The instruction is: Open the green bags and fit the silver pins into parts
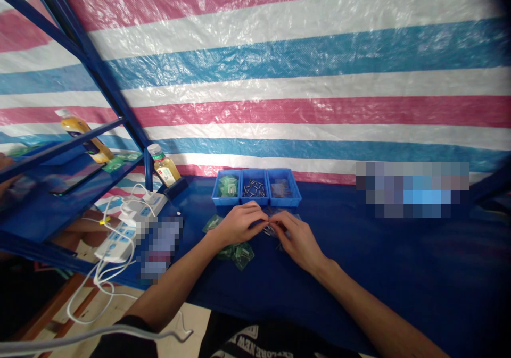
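My left hand (244, 223) and my right hand (297, 239) meet fingertip to fingertip above the blue table, just in front of three small bins. Both are closed in a pinch, and what lies between the fingertips is too small to make out. Below the fingers are some loose metal screws (268, 230), partly hidden, and a bit of clear plastic. Green plastic packets (241, 255) lie under and beside my left wrist. The left bin (225, 202) contains green packets, the middle bin (254, 202) screws, and the right bin (286, 202) small clear bags.
To the left stand a power strip (115, 243) with tangled white cables and a bottle (164, 166) of yellowish liquid. A blurred-out object (162, 246) lies nearby. A blue metal frame (90, 55) rises at the left, with another person's arm beyond it. Striped sheeting (303, 113) hangs behind.
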`<state>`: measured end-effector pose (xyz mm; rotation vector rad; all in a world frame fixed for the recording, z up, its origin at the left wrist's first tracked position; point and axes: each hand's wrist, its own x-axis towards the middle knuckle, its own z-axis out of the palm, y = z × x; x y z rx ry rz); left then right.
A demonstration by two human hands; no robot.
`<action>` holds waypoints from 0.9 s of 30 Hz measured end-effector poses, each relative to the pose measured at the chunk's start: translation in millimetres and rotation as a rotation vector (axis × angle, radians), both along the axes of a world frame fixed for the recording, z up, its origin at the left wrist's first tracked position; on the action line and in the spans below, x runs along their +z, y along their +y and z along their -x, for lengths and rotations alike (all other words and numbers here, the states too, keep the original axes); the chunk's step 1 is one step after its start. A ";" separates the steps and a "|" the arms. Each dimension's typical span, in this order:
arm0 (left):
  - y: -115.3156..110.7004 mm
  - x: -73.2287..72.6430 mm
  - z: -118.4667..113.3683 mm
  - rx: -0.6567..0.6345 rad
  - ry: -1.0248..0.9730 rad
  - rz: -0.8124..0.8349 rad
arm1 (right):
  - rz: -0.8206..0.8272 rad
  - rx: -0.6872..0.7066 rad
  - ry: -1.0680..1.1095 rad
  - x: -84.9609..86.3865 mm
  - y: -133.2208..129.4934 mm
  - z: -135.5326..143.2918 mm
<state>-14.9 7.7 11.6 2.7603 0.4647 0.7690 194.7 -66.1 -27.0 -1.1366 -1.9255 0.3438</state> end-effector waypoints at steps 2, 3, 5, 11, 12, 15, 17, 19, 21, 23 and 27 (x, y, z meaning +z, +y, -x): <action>0.0 -1.3 -0.1 0.003 -0.004 -0.005 | -0.003 -0.010 -0.001 0.1 -0.2 -0.2; -0.1 -1.7 -0.1 0.007 -0.007 -0.007 | -0.004 -0.015 -0.002 0.2 -0.3 -0.3; -0.3 -1.7 -0.1 0.007 -0.013 -0.010 | -0.005 -0.021 -0.004 0.1 -0.2 -0.6; -0.8 1.8 -0.8 -0.012 -0.005 -0.009 | 0.000 -0.035 0.007 -3.1 0.3 -0.7; -0.7 2.0 -0.8 -0.007 -0.001 -0.004 | 0.005 -0.037 0.013 -3.9 0.3 -0.5; -0.3 1.5 -0.6 0.000 0.005 0.007 | 0.007 -0.037 -0.001 -4.8 0.1 0.1; -0.1 0.8 -0.4 -0.001 0.004 0.008 | -0.006 -0.032 -0.026 -4.2 0.2 0.4; 0.1 0.1 -0.3 -0.001 0.002 0.007 | -0.021 -0.028 -0.032 -3.1 0.6 0.3; 0.2 -0.7 -0.2 -0.003 -0.001 0.007 | -0.026 -0.031 -0.026 -2.2 1.0 -0.2; 0.3 -1.4 -0.1 -0.003 -0.005 0.004 | -0.023 -0.037 -0.027 -1.7 1.2 -0.7; 0.3 -2.1 -0.2 0.001 -0.012 -0.006 | -0.007 -0.040 -0.030 -2.4 1.6 -1.8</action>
